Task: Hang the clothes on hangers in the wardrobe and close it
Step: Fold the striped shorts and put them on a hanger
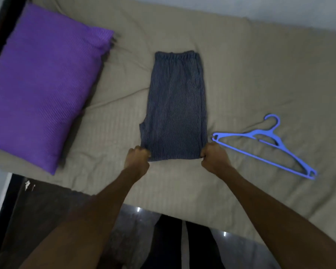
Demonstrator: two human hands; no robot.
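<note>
While both hands pinch the near corners of the shorts [175, 105], the garment lies flat at frame centre on the bed [241, 65], waistband toward the top, hem at the bottom. Left hand [137, 159] has fingers curled tight on the lower-left corner; right hand [214, 157] is clamped the same way on the lower-right corner, knuckles up. Hanger [264, 146], blue plastic, lies on the bed at right of frame, its near tip just beside the right hand, hook pointing to upper right; not touched by either hand. Pillow [41, 84], purple, sits at left of frame, apart from the shorts. Wardrobe not in view. Judged stage: early, straightening or folding the shorts before they go over the hanger bar; nothing hung yet. Risks: fabric looks thin and limp, so lifting by corners alone could let the middle sag and the fold fall open. Right hand is close to the hanger tip, so a sideways pull may knock or snag it and drag it along the sheet. Uneven pull between the hands would skew the hem, leaving the shorts lopsided on the bar and likely to slide off. Loose sheet could also bunch under a drag.
</note>
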